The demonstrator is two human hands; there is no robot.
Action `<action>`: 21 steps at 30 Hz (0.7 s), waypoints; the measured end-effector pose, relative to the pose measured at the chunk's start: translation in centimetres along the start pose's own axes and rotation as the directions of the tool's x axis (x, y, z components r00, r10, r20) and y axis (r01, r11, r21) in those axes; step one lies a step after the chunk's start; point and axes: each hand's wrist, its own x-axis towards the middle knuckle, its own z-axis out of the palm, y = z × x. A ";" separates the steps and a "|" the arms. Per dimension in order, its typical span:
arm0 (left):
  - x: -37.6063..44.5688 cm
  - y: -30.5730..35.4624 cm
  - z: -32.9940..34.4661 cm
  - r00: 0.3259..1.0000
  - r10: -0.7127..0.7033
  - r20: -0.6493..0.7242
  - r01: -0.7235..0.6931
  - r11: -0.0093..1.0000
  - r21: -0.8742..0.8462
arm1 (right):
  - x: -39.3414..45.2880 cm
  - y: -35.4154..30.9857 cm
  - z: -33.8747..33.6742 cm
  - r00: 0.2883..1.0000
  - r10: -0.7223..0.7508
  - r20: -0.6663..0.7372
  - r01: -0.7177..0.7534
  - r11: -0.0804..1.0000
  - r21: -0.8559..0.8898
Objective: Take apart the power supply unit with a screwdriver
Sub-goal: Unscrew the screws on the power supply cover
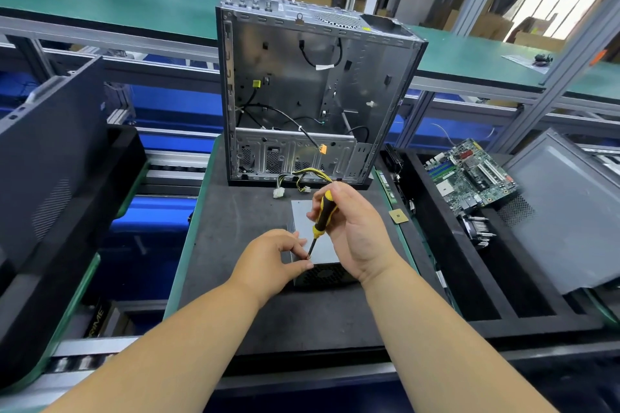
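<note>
The power supply unit, a grey metal box with a dark vented front face, lies on the black mat. Its yellow and black cables trail toward the open case. My right hand grips a yellow and black screwdriver, tilted with its tip down at the unit's near top edge. My left hand rests on the unit's near left corner, its fingertips pinched right at the screwdriver tip. What they pinch is too small to tell.
An open, stripped computer case stands upright behind the unit. A black tray at the right holds a motherboard, a heatsink and a grey side panel. A small chip lies by the mat's right edge. A dark panel leans at left.
</note>
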 end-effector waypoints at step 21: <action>0.0 0.3 -0.6 0.999 0.006 0.049 -0.007 1.000 0.017 | -0.2 0.0 0.8 0.999 0.032 0.029 -0.033 0.999 0.016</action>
